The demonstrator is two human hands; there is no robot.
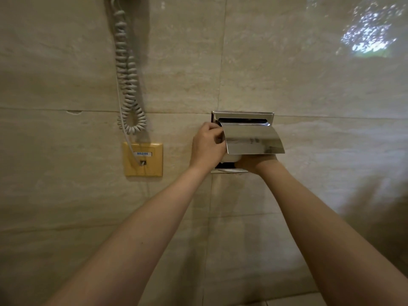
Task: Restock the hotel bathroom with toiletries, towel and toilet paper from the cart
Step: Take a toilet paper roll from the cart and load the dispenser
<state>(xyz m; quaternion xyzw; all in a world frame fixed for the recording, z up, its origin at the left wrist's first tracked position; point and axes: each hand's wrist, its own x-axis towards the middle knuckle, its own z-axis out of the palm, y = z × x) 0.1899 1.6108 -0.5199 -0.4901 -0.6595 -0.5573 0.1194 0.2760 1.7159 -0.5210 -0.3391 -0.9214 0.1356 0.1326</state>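
A chrome toilet paper holder [242, 114] is recessed in the beige tiled wall, its shiny flap cover [254, 140] lifted outward. My left hand [206, 146] pinches the left edge of the flap. My right hand [254, 163] reaches under the flap from below, and its fingers are hidden there. A sliver of white toilet paper roll [230, 159] shows between the two hands under the cover. Whether my right hand grips the roll cannot be seen.
A coiled grey phone cord [128, 85] hangs down the wall at the left and plugs into a yellow wall socket plate [143, 159]. A window reflection [368, 36] glints at the upper right. The beige tiled wall [309, 96] fills the view.
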